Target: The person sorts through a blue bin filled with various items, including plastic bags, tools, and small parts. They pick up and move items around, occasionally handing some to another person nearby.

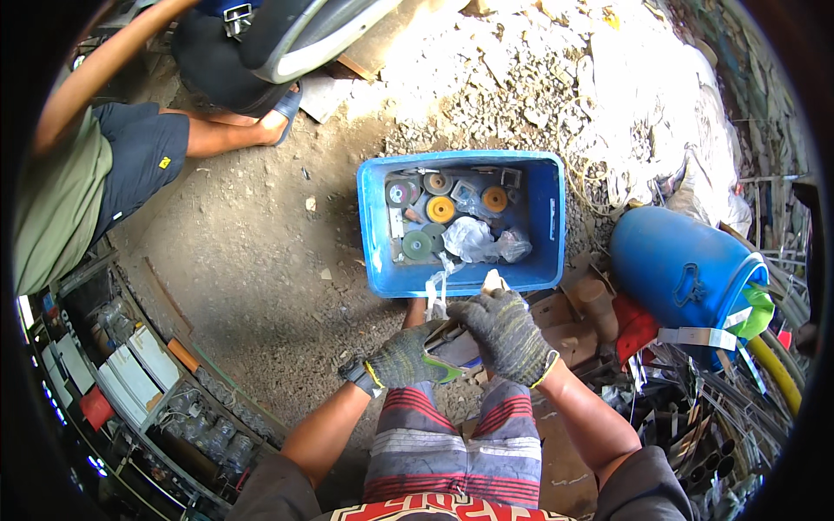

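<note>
Both my hands wear dark knit gloves with yellow cuffs. My left hand point(401, 358) grips a flat tool or package with a green edge point(449, 349), held over my knees. My right hand point(506, 334) closes on the same item from the right, and a pale tip sticks up above its fingers. White plastic strips hang just above the hands. Directly beyond stands a blue plastic crate point(549, 217) holding several grinding discs, orange point(440, 208) and green point(416, 246), plus crumpled clear plastic bags point(473, 239).
A seated person point(130, 165) is at the far left beside a motorcycle wheel point(287, 35). A blue barrel point(682, 273) lies at the right with metal scrap and rods around it. Rubble lies behind the crate. Shelves of batteries sit at lower left.
</note>
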`<state>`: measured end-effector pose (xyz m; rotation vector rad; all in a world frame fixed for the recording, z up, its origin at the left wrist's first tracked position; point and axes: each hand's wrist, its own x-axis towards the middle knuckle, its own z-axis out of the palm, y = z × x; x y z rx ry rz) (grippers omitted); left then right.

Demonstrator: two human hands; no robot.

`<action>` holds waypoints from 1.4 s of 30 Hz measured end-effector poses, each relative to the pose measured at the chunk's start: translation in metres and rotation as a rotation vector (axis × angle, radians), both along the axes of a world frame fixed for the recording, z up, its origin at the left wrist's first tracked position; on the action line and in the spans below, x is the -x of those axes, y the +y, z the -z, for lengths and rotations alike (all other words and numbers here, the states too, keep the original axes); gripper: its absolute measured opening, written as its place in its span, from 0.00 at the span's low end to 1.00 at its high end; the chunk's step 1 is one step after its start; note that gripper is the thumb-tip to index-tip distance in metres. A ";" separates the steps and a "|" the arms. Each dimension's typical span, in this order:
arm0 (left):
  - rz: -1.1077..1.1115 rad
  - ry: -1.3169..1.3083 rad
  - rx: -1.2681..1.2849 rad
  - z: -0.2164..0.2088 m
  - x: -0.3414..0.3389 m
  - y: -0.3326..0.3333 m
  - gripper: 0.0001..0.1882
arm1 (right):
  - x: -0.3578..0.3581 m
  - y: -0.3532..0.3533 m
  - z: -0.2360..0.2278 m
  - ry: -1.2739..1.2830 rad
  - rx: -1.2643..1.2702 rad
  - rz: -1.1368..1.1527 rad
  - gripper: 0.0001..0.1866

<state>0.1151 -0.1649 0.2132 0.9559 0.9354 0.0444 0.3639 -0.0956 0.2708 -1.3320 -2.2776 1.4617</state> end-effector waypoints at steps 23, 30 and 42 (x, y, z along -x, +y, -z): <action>-0.490 -0.115 -0.015 -0.080 0.017 0.147 0.35 | 0.013 0.104 -0.025 1.008 0.772 0.866 0.32; -0.390 0.504 -0.123 0.022 0.068 0.065 0.27 | 0.018 0.123 -0.065 1.138 0.667 0.881 0.31; -0.677 0.472 -0.331 -0.059 0.029 0.088 0.30 | 0.080 0.221 -0.123 1.171 0.272 0.853 0.19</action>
